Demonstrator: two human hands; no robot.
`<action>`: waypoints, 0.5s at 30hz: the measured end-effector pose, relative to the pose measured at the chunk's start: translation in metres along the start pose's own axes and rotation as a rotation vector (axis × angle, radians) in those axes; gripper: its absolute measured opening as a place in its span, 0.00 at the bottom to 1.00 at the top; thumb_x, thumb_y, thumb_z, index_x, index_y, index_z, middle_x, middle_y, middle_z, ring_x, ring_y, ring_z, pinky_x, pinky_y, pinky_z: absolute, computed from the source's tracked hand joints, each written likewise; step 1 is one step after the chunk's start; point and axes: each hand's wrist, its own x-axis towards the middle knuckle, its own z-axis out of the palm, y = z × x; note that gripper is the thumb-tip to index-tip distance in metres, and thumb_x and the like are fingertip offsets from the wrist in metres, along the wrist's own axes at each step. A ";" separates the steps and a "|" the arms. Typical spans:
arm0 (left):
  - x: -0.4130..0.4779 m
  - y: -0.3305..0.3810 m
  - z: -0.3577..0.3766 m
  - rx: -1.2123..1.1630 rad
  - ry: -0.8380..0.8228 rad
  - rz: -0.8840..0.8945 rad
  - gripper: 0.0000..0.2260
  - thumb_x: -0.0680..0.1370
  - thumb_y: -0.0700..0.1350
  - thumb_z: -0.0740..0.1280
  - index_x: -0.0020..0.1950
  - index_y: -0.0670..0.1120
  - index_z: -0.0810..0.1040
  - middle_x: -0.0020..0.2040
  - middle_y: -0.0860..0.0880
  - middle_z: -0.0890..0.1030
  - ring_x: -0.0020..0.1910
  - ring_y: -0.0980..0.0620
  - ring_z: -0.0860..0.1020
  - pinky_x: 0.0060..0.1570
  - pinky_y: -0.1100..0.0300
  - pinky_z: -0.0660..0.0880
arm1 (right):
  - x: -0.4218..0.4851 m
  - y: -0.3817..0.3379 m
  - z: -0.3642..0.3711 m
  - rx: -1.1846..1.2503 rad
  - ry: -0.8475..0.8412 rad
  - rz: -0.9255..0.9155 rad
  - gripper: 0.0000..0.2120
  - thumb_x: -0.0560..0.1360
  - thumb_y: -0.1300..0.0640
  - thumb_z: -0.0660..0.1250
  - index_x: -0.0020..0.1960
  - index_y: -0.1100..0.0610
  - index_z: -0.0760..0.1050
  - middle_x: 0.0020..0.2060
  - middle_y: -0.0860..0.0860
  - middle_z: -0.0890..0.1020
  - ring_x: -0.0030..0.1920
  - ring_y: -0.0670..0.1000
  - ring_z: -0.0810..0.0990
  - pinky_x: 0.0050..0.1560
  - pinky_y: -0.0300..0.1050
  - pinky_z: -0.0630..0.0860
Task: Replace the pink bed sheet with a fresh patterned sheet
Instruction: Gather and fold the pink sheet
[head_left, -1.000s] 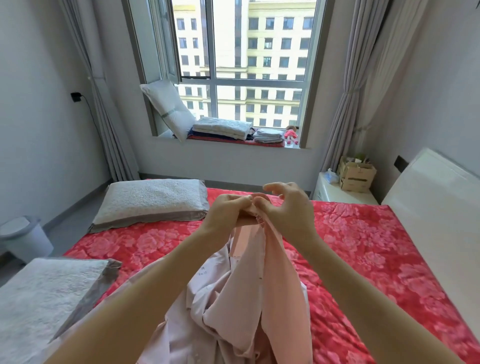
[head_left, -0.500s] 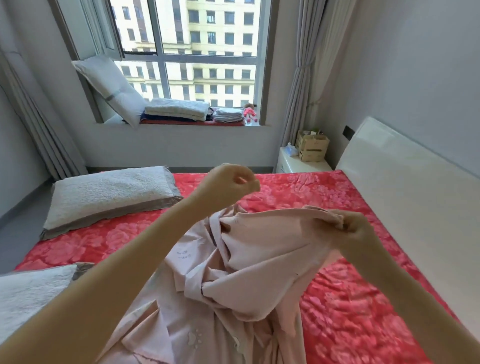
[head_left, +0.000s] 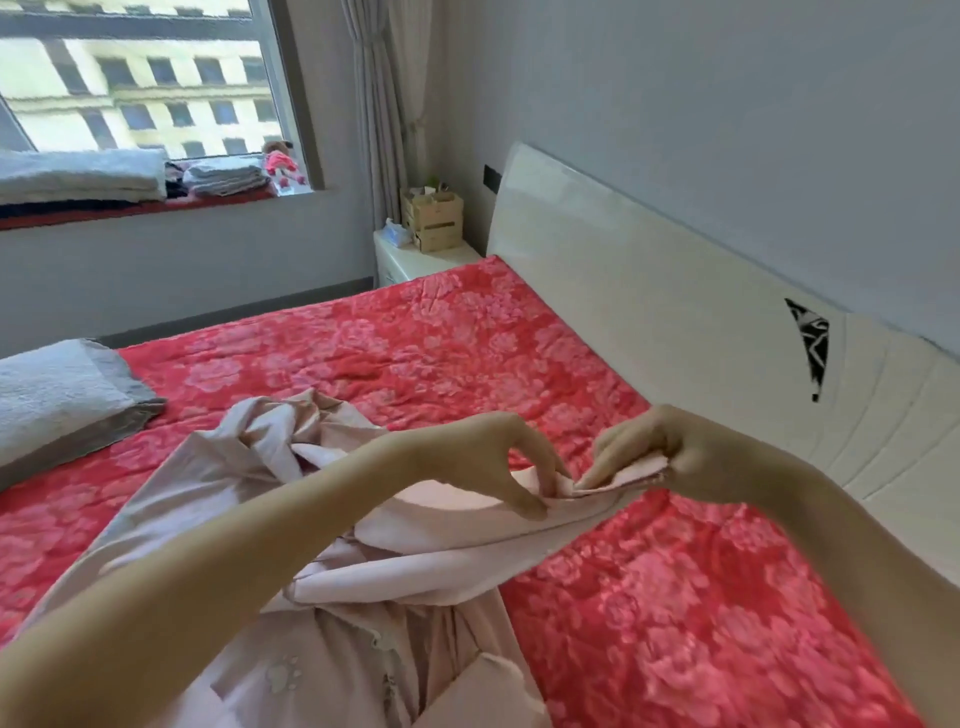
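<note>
Our left hand (head_left: 511, 467) swings in beside our right hand (head_left: 657, 449) at three o'clock. Both grips pinch the pink sheet (head_left: 426, 577) by its edge, above the red bed (head_left: 701, 623). Such light fingertip pinches could let the hem slip.

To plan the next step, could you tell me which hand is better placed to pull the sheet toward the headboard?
Probably the right hand: it pinches the pale pink sheet nearest the headboard; the left hand grips farther away.
</note>
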 end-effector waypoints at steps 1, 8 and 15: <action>0.013 0.002 0.004 0.001 0.029 0.010 0.05 0.69 0.43 0.76 0.41 0.52 0.83 0.51 0.57 0.82 0.51 0.63 0.77 0.56 0.72 0.69 | -0.006 0.007 -0.008 0.011 0.000 0.011 0.14 0.71 0.69 0.66 0.49 0.54 0.84 0.36 0.41 0.82 0.37 0.38 0.78 0.40 0.30 0.70; 0.078 0.004 0.025 0.004 0.320 0.212 0.09 0.73 0.50 0.70 0.42 0.45 0.84 0.44 0.50 0.83 0.42 0.52 0.81 0.43 0.52 0.76 | -0.053 0.059 -0.076 0.115 0.018 0.028 0.10 0.72 0.70 0.66 0.51 0.61 0.81 0.38 0.39 0.83 0.40 0.37 0.80 0.43 0.28 0.71; 0.164 0.033 0.016 -0.147 -0.264 -0.065 0.08 0.71 0.43 0.70 0.44 0.57 0.79 0.40 0.58 0.73 0.38 0.59 0.69 0.43 0.60 0.66 | -0.068 0.093 -0.131 0.116 -0.028 -0.055 0.09 0.71 0.66 0.70 0.46 0.54 0.85 0.38 0.44 0.82 0.37 0.43 0.78 0.40 0.33 0.71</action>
